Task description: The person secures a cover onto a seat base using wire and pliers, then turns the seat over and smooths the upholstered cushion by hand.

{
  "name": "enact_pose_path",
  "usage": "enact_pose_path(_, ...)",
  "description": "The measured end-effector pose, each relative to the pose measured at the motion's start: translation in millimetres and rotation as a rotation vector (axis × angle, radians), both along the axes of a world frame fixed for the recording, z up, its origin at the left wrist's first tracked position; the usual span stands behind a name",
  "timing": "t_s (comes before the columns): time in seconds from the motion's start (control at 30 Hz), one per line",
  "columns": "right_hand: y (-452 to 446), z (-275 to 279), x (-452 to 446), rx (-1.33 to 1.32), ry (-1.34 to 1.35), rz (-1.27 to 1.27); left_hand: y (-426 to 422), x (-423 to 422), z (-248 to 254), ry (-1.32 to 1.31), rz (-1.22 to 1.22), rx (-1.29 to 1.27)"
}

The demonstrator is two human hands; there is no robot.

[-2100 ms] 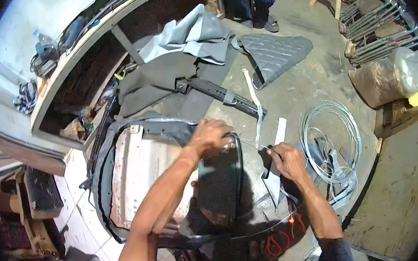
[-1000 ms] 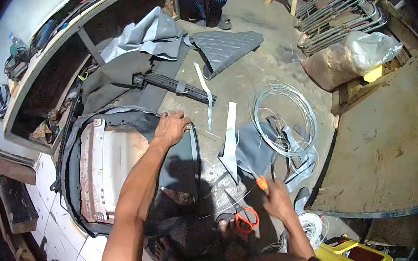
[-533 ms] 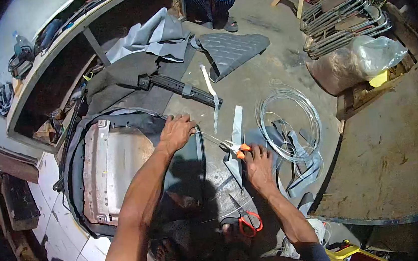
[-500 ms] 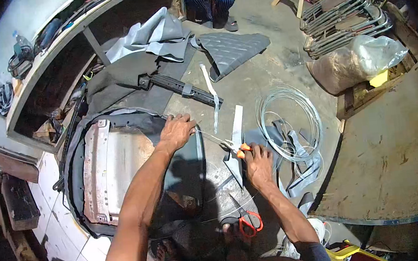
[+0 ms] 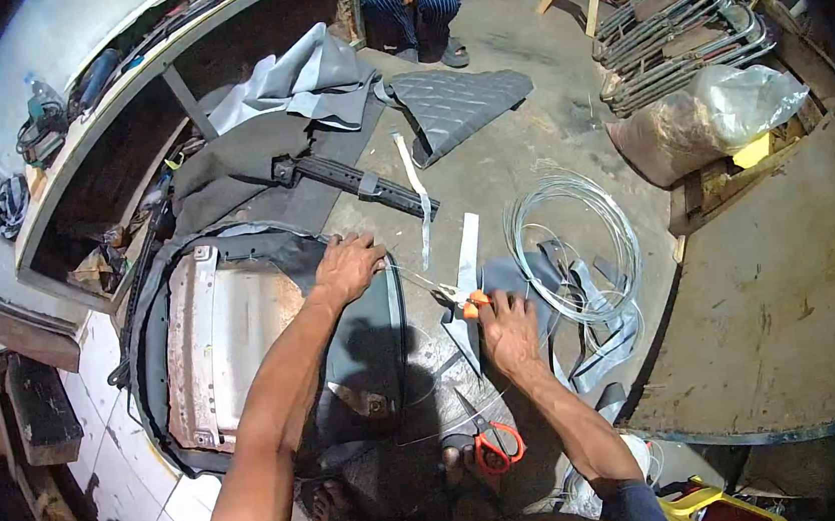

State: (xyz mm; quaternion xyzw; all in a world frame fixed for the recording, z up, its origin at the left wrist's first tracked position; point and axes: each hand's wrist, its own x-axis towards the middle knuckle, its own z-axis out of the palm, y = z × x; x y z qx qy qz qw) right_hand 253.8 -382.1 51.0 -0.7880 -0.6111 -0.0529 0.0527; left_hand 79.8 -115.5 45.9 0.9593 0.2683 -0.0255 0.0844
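My left hand lies at the edge of the upturned dark seat, fingers bent around a thin metal wire. From those fingertips the wire runs right toward the jaws of the orange-handled pliers. My right hand is closed around the pliers' handles, a little above the floor. Beneath the pliers are dark fabric scraps and a pale strip. Red-handled scissors lie by my feet. Whether the jaws grip the wire is too small to tell.
A coil of wire rests on fabric scraps to the right. Beyond the seat are a black metal rail and a quilted grey piece. A brown board stands at right. A seated person is at the back.
My right hand and the pliers have shifted slightly left, toward the seat. My left hand stays at the seat's edge. The whole view has moved a little.
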Motion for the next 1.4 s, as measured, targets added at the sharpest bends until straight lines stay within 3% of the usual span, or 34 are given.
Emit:
enact_pose_path(0.07,-2,-2,-1,-0.042,0.026,0.016,-1,-1,1,-0.012,-0.008,0.009)
enact_pose_path(0.13,-8,1,-9,-0.048,0.222,-0.038,0,-1,7,0.038,0.002,-0.009)
enact_pose_path(0.2,-18,3,-18,-0.003,0.239,0.017,-5,-9,3,-0.085,-0.037,0.054)
enact_pose_path(0.53,-72,34,-38,-0.149,0.57,-0.122,4,-10,3,0.02,-0.123,-0.02)
enact_pose_path(0.67,-89,47,-33,-0.291,0.573,-0.177,6,-11,0,0.032,-0.142,-0.009)
enact_pose_path(0.83,-106,71,-25,-0.25,0.668,-0.181,5,-13,0,-0.017,-0.187,-0.047)
enact_pose_path(0.93,-119,69,-15,-0.341,0.556,-0.172,2,-15,4,0.005,-0.199,-0.072)
enact_pose_path(1.33,-150,89,-19,-0.367,0.554,-0.203,0,-15,0,-0.003,-0.22,0.031)
enact_pose_path(1.4,-153,73,-14,-0.25,0.576,-0.154,2,-13,1,0.002,-0.208,-0.007)
